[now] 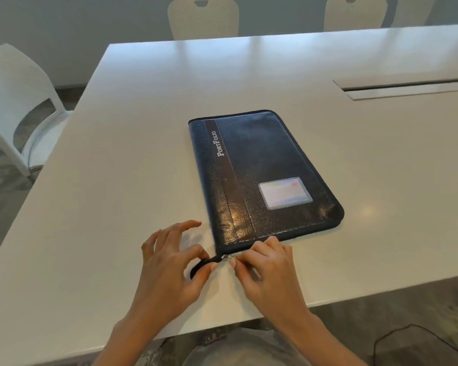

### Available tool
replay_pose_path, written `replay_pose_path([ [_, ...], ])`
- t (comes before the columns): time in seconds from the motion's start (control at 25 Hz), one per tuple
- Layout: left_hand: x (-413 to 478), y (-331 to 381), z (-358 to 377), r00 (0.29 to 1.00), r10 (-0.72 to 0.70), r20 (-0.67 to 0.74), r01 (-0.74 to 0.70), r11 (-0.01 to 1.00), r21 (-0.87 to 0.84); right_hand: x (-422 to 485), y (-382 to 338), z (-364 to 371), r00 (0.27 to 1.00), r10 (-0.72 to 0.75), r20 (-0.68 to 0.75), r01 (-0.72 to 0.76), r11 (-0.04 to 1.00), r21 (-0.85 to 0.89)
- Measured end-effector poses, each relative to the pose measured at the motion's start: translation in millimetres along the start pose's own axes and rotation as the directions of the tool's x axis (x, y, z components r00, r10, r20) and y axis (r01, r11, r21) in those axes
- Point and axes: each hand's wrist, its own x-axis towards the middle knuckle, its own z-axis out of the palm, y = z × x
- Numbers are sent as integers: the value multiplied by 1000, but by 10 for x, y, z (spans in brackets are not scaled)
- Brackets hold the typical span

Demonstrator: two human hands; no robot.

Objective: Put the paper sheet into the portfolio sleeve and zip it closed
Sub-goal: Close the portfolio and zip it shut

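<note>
A dark blue leather portfolio sleeve (262, 170) lies flat on the white table (143, 128), its cover up with the word "PortFolio" and a clear card pocket. At its near left corner a black zipper tail (200, 265) sticks out. My left hand (169, 262) pinches that tail between thumb and forefinger, the other fingers spread. My right hand (262, 268) pinches the small silver zipper pull (226, 257) at the same corner. No paper sheet is in sight.
A long cable slot with a lid (407, 88) is set into the table at the far right. White chairs stand at the left (19, 107) and behind the far edge (202, 17). The table's near edge runs just under my wrists.
</note>
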Motion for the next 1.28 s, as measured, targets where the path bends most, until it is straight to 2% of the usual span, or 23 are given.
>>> replay_pose_path([
  [0.16,23,-11,-38,1000,-16,-27,17,999,48,59,133,-101,997,35,-69,-38,999,-37],
  [0.36,51,-150,-166,997,-75,-1,75,995,67,71,638,-492,963,189,-192,-215,969,-121],
  [0.48,104,-166,-211,991,-77,107,67,993,102,45,1005,-758,913,290,-286,-343,926,-156],
  [0.6,215,-201,-280,967,-41,251,-5,984,180,20,1180,-870,901,321,-292,-369,921,-125],
  [0.64,311,-183,-321,965,-14,262,-36,982,183,18,1201,-864,899,323,-295,-368,924,-108],
  [0.72,605,-49,-348,982,81,168,-100,989,111,25,1219,-846,892,324,-314,-360,931,-61],
  [0.8,970,186,-243,970,227,86,-227,974,-5,27,1255,-848,882,338,-329,-351,936,22],
  [0.88,1340,487,3,917,381,119,-373,924,-86,18,1280,-856,879,346,-329,-336,938,91],
  [1.0,1807,917,451,826,518,223,-505,855,-114,28,1278,-868,885,351,-306,-324,936,136],
  [1.16,2149,1197,835,724,626,290,-642,765,-48,47,1331,-911,907,327,-267,-299,944,139],
  [1.28,2215,1215,966,695,670,261,-676,733,-79,49,1367,-933,925,287,-248,-257,955,149],
])
